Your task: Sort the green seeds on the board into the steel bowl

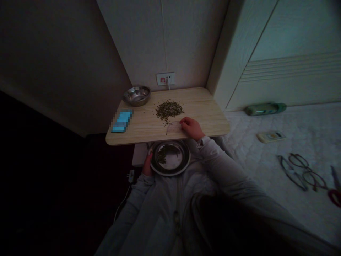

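Observation:
A pile of small greenish-brown grains or seeds [169,109] lies spread on the light wooden table [207,106]. Between this pile and the near edge, my right hand [193,128] pinches a thin translucent piece with a curved edge [173,127], which looks like a plastic scraper, laid against the tabletop. Below the table's front edge, my left hand [147,165] grips the left rim of a round metal dish [176,161] over my lap. Some of the same grains [162,155] sit in the dish's left part. My left fingers are partly hidden by the dish.
A metal bowl [136,101] stands at the table's back left, with a blurred, lit phone [122,121] before it. A wall socket [165,79] holds a plug behind. On the bed at right lie a remote control [271,137], glasses [306,169], scissors [334,197] and a green cylindrical object [262,109].

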`<state>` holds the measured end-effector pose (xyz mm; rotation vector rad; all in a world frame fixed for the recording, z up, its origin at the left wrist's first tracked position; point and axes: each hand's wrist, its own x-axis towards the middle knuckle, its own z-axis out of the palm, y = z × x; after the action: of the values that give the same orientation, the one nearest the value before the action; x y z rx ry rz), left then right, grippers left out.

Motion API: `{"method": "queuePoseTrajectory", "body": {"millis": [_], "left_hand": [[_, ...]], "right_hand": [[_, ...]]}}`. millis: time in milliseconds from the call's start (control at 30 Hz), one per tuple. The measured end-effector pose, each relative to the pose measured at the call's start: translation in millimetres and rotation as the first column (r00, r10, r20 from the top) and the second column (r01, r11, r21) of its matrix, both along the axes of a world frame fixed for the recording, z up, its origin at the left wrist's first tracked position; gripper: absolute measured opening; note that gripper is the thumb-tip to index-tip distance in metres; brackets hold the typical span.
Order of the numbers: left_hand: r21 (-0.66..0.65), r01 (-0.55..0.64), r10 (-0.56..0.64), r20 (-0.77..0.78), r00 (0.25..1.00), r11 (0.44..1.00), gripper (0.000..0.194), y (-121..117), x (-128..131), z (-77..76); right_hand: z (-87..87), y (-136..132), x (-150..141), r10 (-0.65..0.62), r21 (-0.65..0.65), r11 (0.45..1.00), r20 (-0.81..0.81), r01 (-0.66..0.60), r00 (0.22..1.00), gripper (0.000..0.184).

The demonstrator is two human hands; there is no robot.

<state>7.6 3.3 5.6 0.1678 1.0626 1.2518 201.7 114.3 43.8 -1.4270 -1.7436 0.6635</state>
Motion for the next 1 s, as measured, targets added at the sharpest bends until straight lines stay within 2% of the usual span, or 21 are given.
{"method": "queuePoseTrajectory", "body": {"millis": [200,400,633,867,1000], "left_hand": [[0.043,-0.003,0.004,-0.004,1.000,0.999,0.034,-2,0,3.2],[0.016,0.005,-0.004,-0.024,1.000,1.000,0.035,1,-2,-2.6],[-0.012,0.003,-0.003,-0.020,1.000,1.000,0.037,-1,0,3.7],[-0.013,-0.028,0.027,-0.027,0.999,1.000,0.035,0,-1,-1.5],[-0.031,0.010,-0.010,0.005,1.000,0.999,0.040,-3,2,9.2]], "right_hand": [[2.4,-2,0,0.050,-0.006,0.999,-0.003,-0.050,0.999,0.021],[0.9,-1,0,0.026,-0.002,1.000,-0.029,-0.026,0.999,0.024],[2.5,-3,-1,0.044,-0.011,0.999,-0.018,-0.044,0.999,0.021],[2.6,-2,0,0.057,-0.004,0.998,-0.047,-0.057,0.997,0.022],[-0.2,0,1,0.006,0.019,1.000,-0.079,-0.004,0.997,0.025]]}}
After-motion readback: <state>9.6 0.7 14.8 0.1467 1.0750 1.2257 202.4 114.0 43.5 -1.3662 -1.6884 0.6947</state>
